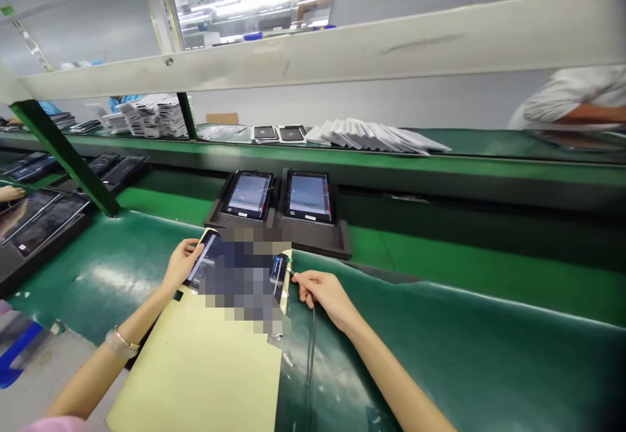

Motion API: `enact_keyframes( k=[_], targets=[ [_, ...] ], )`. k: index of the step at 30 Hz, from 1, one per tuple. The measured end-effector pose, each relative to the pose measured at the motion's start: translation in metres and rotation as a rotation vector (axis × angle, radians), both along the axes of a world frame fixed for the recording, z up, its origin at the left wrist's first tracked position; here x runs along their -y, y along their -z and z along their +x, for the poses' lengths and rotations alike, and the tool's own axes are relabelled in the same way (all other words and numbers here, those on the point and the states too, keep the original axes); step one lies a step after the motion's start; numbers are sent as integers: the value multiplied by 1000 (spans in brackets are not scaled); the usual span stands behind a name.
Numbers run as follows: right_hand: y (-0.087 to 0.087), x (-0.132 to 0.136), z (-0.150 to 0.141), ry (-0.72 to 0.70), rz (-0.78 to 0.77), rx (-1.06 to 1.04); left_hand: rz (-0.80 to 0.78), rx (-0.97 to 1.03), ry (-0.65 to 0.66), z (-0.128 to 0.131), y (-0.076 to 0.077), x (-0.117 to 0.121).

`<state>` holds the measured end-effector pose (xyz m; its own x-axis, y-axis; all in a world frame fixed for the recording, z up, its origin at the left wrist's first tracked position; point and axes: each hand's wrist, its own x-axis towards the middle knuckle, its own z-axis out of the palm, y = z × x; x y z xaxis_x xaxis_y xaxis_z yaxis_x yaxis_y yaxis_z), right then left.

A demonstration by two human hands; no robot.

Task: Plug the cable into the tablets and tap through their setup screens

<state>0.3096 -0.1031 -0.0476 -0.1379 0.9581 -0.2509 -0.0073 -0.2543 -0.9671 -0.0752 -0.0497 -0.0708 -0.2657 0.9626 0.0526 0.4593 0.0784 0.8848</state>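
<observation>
A tablet point(278, 274) lies at the front of the green bench, and a blurred patch covers most of its screen. My left hand point(180, 266) grips its left edge, thumb over the front. On the other side, my right hand point(325, 294) pinches the plug end of a thin dark cable point(312, 360) at the tablet's right edge. Whether the plug sits inside the port cannot be made out. The cable hangs down from my fingers across the bench. Under the tablet and toward me spreads a pale yellow sheet point(210, 367).
Two lit tablets point(247, 194) rest in dark trays point(313, 240) beyond my hands. More tablets in trays point(49, 223) stand at left beside a green post point(68, 158). White packets point(376, 135) fill part of the rear shelf, under a pale beam point(342, 47). Another person's arm point(581, 103) is far right.
</observation>
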Motion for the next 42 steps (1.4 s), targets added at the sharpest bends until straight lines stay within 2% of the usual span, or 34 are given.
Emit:
enact_keyframes(
  k=[4, 9, 15, 22, 29, 32, 34, 37, 38, 39, 40, 42],
  targets=[
    [1, -4, 7, -36, -15, 37, 6, 83, 34, 0, -4, 5],
    [0, -3, 11, -71, -31, 67, -73, 187, 96, 0, -12, 11],
    [-1, -11, 6, -85, -65, 67, -91, 226, 87, 2, -15, 15],
    [12, -2, -16, 58, 0, 47, -75, 176, 89, 7, -17, 18],
    [9, -9, -9, -58, -24, 11, -108, 39, 160, 5, -33, 20],
    [12, -13, -6, -90, -66, 5, -48, -96, 174, 20, -47, 23],
    [15, -14, -4, -72, -82, 3, 92, -309, 348, 42, -57, 32],
    [18, -14, -1, -47, -86, 3, 314, -701, 871, 84, -65, 49],
    [19, -13, -1, -52, -88, 8, 373, -791, 1005, 96, -65, 54],
    [19, -13, -1, -62, -89, 15, 428, -862, 1087, 106, -65, 57],
    [19, -12, 0, -73, -89, 24, 480, -910, 1114, 112, -64, 58],
    [19, -12, 0, -102, -86, 39, 544, -939, 1051, 118, -62, 58]
  ],
)
